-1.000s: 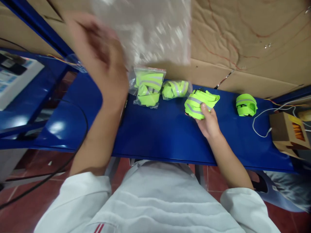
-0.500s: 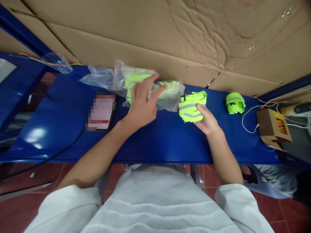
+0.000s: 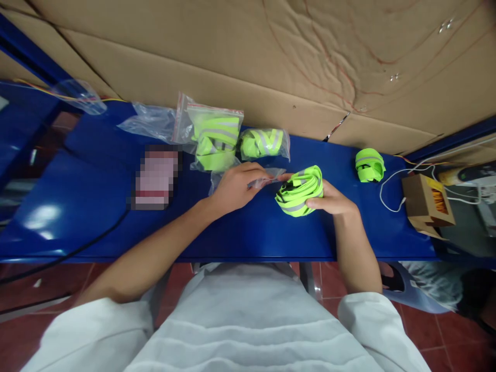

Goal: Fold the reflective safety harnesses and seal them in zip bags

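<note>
In the head view, a folded neon-yellow reflective band (image 3: 299,191) is clasped in the right hand (image 3: 332,200) just above the blue table (image 3: 248,232), while the mouth of an empty clear bag (image 3: 263,178) is pinched by the left hand (image 3: 236,187), touching the band's end. Two bagged bands (image 3: 215,137) (image 3: 263,143) are seen lying by the cardboard wall (image 3: 248,62), so two packings can be judged finished; a further loose band (image 3: 370,165) is left unbagged well to the right, near a small brown box (image 3: 426,204). Spare empty bags (image 3: 149,121) are kept at the left.
</note>
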